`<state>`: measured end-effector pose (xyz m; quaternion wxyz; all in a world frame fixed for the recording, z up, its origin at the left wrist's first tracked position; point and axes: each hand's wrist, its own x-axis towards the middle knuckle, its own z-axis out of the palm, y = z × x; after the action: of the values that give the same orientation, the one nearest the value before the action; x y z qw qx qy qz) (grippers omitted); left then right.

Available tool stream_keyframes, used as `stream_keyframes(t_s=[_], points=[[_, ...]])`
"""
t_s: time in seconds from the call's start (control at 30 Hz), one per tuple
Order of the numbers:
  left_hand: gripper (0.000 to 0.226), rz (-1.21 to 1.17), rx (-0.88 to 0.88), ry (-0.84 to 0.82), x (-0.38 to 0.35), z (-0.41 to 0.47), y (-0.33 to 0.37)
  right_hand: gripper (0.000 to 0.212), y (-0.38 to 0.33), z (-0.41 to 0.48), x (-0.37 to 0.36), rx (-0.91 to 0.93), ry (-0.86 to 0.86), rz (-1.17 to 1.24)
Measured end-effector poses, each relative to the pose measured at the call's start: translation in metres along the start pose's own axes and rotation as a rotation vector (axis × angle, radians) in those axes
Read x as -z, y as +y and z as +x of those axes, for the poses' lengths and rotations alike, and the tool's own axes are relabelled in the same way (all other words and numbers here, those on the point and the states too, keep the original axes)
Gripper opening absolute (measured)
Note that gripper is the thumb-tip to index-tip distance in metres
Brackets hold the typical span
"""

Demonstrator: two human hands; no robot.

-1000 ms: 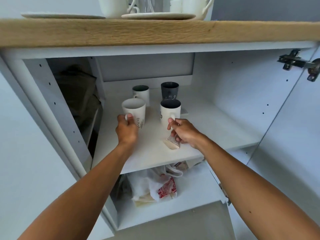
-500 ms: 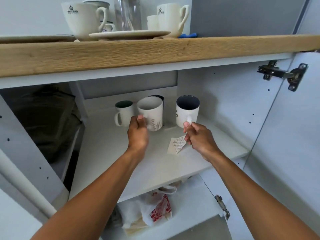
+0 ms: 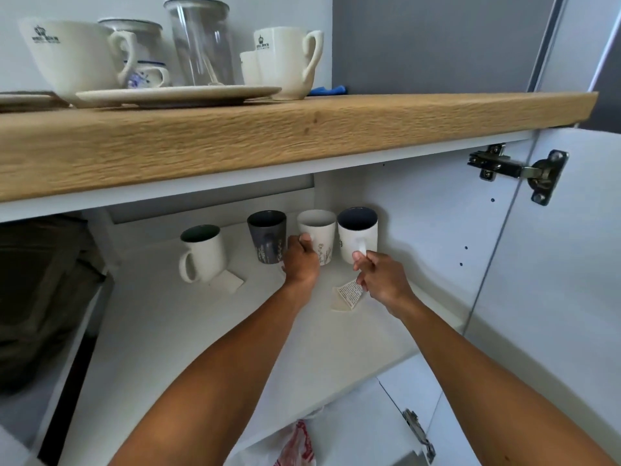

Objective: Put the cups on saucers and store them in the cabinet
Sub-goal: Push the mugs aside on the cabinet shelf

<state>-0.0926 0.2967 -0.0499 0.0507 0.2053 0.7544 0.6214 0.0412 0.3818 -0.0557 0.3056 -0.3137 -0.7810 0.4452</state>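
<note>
Several mugs stand on the white cabinet shelf [image 3: 201, 338]. My left hand [image 3: 301, 260] grips the handle of a white floral mug [image 3: 321, 230]. My right hand [image 3: 381, 275] grips the handle of a white mug with a dark inside [image 3: 358, 230], and a paper tag [image 3: 347, 295] hangs under that hand. A dark grey mug [image 3: 267, 233] stands just left of the floral one. Further left is a white mug with a green inside [image 3: 201, 252]. On the wooden countertop [image 3: 302, 129] above sit a plate [image 3: 178, 94], a wide cup [image 3: 80, 55] and a tall cup [image 3: 289, 58].
A glass jar [image 3: 201, 42] and a small blue-patterned cup [image 3: 146, 74] stand on the countertop. The cabinet door [image 3: 554, 264] hangs open at right with a metal hinge [image 3: 517, 169]. A plastic bag [image 3: 292, 445] lies on the lower shelf. A dark bundle [image 3: 40, 297] fills the left compartment.
Both hands have pushed their mugs toward the back right of the shelf. The floral mug now stands right of the dark grey mug. The camera has tilted up.
</note>
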Motion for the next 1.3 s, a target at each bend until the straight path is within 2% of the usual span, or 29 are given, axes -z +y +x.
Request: stream_keyframes(t_s=[0.23, 0.57, 0.73, 0.93, 1.13, 1.3], points=[[0.041, 0.054, -0.021, 0.005, -0.023, 0.028, -0.013, 0.039, 0.01, 0.021, -0.006, -0.031, 0.009, 0.05], [0.045, 0.036, -0.022, -0.113, -0.04, 0.077, -0.017, 0.04, 0.019, 0.039, -0.018, -0.025, 0.018, 0.08], [0.025, -0.043, 0.018, -0.184, -0.041, 0.099, -0.012, 0.037, 0.018, 0.047, -0.027, -0.027, 0.012, 0.086], [0.031, 0.02, 0.023, -0.181, -0.04, 0.111, -0.013, 0.037, 0.016, 0.057, -0.038, -0.02, 0.048, 0.088], [0.032, 0.032, 0.056, -0.219, -0.036, 0.116, -0.016, 0.047, 0.01, 0.064, -0.05, -0.036, 0.068, 0.072], [0.031, 0.006, 0.09, -0.192, -0.03, 0.103, -0.019, 0.046, 0.009, 0.064, -0.042, -0.045, -0.017, 0.029]])
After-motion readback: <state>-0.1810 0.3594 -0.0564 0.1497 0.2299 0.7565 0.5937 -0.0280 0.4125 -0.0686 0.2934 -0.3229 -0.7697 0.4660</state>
